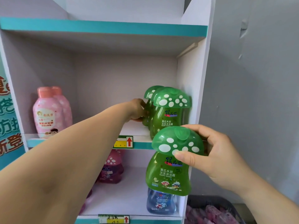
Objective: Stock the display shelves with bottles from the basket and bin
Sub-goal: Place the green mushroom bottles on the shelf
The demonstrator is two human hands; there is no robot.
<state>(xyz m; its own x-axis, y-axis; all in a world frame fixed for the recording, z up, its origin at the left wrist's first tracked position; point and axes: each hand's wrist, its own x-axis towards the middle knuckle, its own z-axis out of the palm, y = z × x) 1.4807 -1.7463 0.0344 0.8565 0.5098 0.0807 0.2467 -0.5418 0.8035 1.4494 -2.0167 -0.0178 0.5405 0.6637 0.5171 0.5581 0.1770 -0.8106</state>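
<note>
Your right grip [218, 156] is clamped round the spotted cap of a green mushroom bottle [168, 173], held upright just in front of the middle shelf [142, 145] edge. Your left grip [137, 110] is curled on the back green bottle [151, 92] at that shelf's right end.

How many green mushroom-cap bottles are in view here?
4. At the right end of the upper shelf: front bottle, middle bottle, rear bottle in the left hand. The right hand holds the fourth bottle. Others may be hidden.

Teal banner [9, 120] left, grey wall [258, 94] right
</note>
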